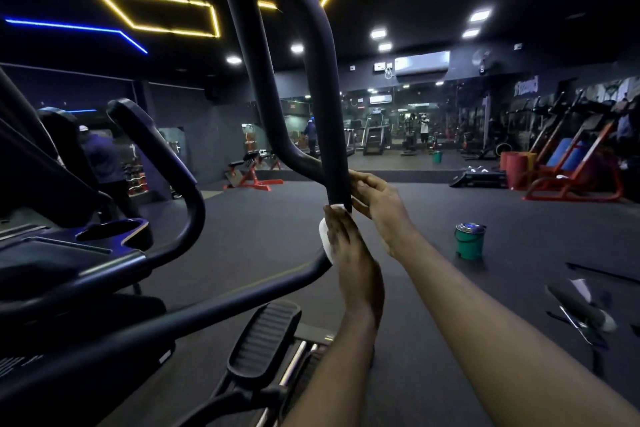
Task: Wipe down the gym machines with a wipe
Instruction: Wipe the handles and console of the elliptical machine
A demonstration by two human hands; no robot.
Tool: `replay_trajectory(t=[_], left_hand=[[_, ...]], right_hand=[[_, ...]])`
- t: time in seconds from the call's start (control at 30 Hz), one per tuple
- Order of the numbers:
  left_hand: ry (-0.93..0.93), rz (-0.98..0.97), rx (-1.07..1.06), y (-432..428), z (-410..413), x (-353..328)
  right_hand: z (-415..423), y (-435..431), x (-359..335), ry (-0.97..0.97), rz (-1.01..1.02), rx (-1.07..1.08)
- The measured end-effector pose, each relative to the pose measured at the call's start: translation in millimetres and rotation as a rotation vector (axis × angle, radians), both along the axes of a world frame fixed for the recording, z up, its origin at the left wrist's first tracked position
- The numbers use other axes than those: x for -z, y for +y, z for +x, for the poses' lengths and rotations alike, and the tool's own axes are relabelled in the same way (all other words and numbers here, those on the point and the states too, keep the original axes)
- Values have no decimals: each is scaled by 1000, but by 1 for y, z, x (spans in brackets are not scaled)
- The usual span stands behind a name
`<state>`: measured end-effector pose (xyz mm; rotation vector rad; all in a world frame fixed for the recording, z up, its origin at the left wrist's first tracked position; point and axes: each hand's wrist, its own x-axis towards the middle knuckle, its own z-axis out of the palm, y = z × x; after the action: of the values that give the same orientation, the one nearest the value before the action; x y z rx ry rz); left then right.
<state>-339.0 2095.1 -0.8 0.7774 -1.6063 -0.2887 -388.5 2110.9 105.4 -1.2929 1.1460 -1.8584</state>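
The elliptical machine's tall black foam handle (294,80) loops up in the middle of the head view. My right hand (377,199) grips its lower end, thumb and fingers curled round the foam. Just below, my left hand (346,243) wraps a white wipe (325,241) round the bare bar where the foam ends. The wipe shows only as a white edge at my fingertips and along the left of my palm.
The machine's console (69,246) and curved side rail (194,204) fill the left, with a foot pedal (266,333) below my arms. A green lidded bucket (469,241) stands on the dark floor at right. Another machine's handle (581,312) sits lower right. A person (102,163) stands far left.
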Motion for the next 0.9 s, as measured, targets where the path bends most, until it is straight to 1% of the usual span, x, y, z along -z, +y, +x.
replay_trajectory(t=[0.03,0.07,0.13,0.2,0.27,0.33,0.37,0.4,0.43,0.5,0.53,0.57,0.63,0.7,0.8,0.9], left_hand=[[-160,-66,-146,-7,0,25],[-260,-112,-226,-15,2,46],[-348,-168,-292,-20,14,74],[-368,-169,-304,-18,28,71],[-323,-160,-308,-18,42,56],[-276,-131,-303,-22,54,41],[-279,-128,-291,-24,60,35],[-277,-123,-258,-23,66,30],[-268,-96,-207,-21,72,26],[-238,24,-96,-18,84,17],[-201,83,-40,-18,89,13],[-166,129,5,-19,93,10],[-139,159,48,-22,100,2],[-185,147,51,-28,107,-2],[-258,190,100,-37,118,-5],[-254,185,82,-45,127,-14]], right_hand=[[-2,-1,0,1,10,-1],[-2,0,0,-1,15,-1],[1,0,2,-7,23,3],[1,0,3,-21,19,8],[1,-2,2,-21,20,14],[3,-4,4,21,7,25],[5,-4,7,76,-12,67],[8,-3,14,142,-50,143],[15,0,23,209,-102,266],[27,5,52,258,-198,571],[32,5,70,258,-201,677],[36,4,86,257,-160,716],[43,-3,110,222,-22,634],[49,-8,118,188,77,522],[54,-10,116,215,94,437],[52,-13,114,239,136,422]])
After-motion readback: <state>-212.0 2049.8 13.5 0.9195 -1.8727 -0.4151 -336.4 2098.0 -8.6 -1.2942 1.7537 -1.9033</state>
